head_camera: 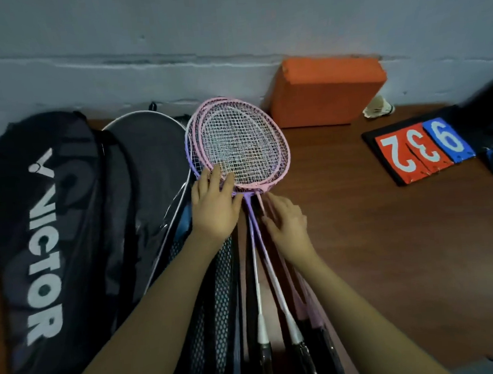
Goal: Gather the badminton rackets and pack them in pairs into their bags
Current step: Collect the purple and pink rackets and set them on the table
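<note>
The left hand [216, 211] lies flat, fingers spread, pressing on the lower edge of the stacked racket heads [244, 146] — pink frames on top, a purple one beneath. The right hand [287, 223] sits just beside it at the throats, fingers loosely bent over the thin shafts [260, 261]; whether its grip actually pinches a shaft cannot be told. The heads fan out beyond the left grip toward the wall, and the handles [280, 348] run back below both grips toward the person.

The step in hand looks like squaring the pile and separating one pair. To do it well, the left grip should keep the heads pinned while the right grip picks out two shafts of matching colour and draws them sideways, away from the pinning hand, so the strings do not snag on each other.

Left of the left grip lies a flat grey racket cover [149, 152], partly under the heads, and past it a large black Victor bag [46, 218]. Right of the right grip, well apart on the tabletop [359, 237], are a score flip-board [420, 151], an orange block [326, 90] and a shuttlecock [378, 107].
</note>
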{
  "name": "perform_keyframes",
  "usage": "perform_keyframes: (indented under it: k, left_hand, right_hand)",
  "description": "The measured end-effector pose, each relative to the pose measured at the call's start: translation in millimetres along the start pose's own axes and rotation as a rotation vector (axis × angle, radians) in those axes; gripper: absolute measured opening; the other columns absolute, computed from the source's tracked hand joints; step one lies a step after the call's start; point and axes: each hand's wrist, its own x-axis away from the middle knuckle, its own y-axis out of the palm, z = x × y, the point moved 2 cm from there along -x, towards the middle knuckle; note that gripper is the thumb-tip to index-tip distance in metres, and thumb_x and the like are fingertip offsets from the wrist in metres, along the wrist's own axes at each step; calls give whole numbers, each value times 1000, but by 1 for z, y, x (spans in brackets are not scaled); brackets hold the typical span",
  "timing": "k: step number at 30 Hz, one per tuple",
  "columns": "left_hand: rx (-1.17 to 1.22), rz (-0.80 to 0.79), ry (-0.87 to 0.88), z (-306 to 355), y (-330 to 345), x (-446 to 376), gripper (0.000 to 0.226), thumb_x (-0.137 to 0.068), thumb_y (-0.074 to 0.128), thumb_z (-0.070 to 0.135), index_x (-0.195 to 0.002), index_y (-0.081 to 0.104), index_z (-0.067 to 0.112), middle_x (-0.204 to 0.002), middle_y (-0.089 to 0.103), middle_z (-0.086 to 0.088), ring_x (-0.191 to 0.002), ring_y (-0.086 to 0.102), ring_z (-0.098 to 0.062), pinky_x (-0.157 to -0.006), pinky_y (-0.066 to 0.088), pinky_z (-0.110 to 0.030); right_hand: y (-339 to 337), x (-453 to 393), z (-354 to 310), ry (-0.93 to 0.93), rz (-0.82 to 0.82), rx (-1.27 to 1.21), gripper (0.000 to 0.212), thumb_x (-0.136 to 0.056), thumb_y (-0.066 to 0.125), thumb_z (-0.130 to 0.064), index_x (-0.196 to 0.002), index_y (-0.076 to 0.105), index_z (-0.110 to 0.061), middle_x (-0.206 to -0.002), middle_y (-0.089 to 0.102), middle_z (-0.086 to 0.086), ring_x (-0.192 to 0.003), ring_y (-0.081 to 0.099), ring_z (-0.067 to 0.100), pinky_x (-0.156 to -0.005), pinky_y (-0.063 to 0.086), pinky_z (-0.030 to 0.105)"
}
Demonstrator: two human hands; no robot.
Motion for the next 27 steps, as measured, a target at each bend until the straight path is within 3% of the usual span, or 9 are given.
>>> perform_keyframes:
  k: [3, 5, 8, 10, 14, 17, 20, 27]
  left_hand:
    - [-11, -55, 35, -8, 5, 3, 54, -96, 39, 36, -146, 23, 21, -156, 10, -7, -143, 6, -30, -115, 10, -47]
    - [4, -38, 73, -5, 4, 8, 55, -96, 41, 35, -146, 22, 21, -157, 8, -8, -143, 7, -31, -114, 12, -46]
    - [30, -44, 92, 4, 0, 22, 54, -97, 41, 32, -146, 23, 18, -156, 11, -10, -143, 9, -29, -114, 12, -45]
    - [32, -76, 76, 10, -3, 34, 53, -98, 38, 32, -146, 23, 16, -156, 12, -9, -143, 7, -27, -115, 9, -42]
    - [57, -114, 81, 26, -14, 65, 48, -98, 38, 30, -142, 30, 13, -153, 20, -11, -141, 16, -27, -113, 12, -41]
    - [55, -127, 113, 45, -23, 87, 48, -97, 39, 29, -141, 33, 11, -149, 27, -11, -137, 22, -28, -111, 16, -40]
    - [63, -124, 132, 70, -32, 110, 46, -97, 39, 28, -140, 35, 11, -146, 32, -10, -135, 26, -27, -109, 19, -39]
    - [101, -37, 209, 158, -32, 188, 43, -97, 42, 25, -138, 39, 13, -140, 41, -5, -130, 35, -24, -107, 24, -37]
  right_hand:
    - [-3, 25, 8, -7, 20, 150, 44, -93, 46, -35, -137, 43, -31, -137, 47, -6, -120, 40, 21, -85, 19, 29]
    - [-2, 44, 17, -25, 8, 230, 52, -90, 31, -49, -136, 44, -31, -139, 45, -6, -122, 39, 22, -88, 20, 31]
    - [0, 58, 26, -1, -31, 272, 61, -85, 21, -55, -137, 43, -32, -146, 39, -7, -124, 38, 23, -94, 23, 37]
    - [-3, 63, 25, 8, -26, 270, 58, -86, 25, -53, -136, 44, -30, -143, 42, -6, -123, 40, 23, -93, 22, 35]
    - [-22, 76, 23, -27, 10, 226, 40, -92, 44, -31, -131, 50, -25, -133, 51, -4, -117, 45, 24, -87, 25, 32]
    - [-42, 91, 22, -36, 44, 193, 42, -88, 41, -30, -127, 55, -20, -124, 57, 1, -108, 50, 27, -82, 29, 31]
    - [-65, 111, 28, -54, 36, 144, 43, -87, 42, -28, -125, 57, -13, -117, 61, 6, -104, 56, 30, -85, 41, 38]
    - [-136, 193, 84, -129, 107, 69, 27, -93, 50, -16, -117, 62, -11, -110, 64, 5, -100, 59, 24, -84, 49, 42]
